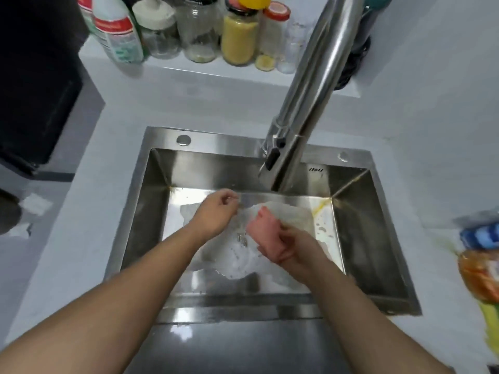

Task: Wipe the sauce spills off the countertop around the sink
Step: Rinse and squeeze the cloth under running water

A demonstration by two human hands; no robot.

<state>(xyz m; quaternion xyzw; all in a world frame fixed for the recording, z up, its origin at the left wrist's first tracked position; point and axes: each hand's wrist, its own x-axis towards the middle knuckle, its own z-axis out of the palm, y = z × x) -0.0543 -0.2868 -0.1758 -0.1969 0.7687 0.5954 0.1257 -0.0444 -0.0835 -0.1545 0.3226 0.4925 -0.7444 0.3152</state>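
Both my hands are over the steel sink (151, 182). My right hand (290, 245) grips a folded pink cloth (263, 229) above the wet, foamy sink floor. My left hand (216, 210) hovers just left of the cloth with loosely curled fingers and holds nothing. The steel faucet (305, 101) leans over the basin, its head above and behind my hands. Yellow sauce streaks (320, 206) mark the basin's far right corner. A yellowish smear (448, 245) lies on the white countertop (89, 211) at the right.
Jars and bottles (239, 36) line a ledge behind the sink. A dish-soap bottle (116, 31) stands at the back left. Blurred blue, orange and yellow packets (480, 268) lie on the right counter. A dark appliance (35, 85) stands at the left.
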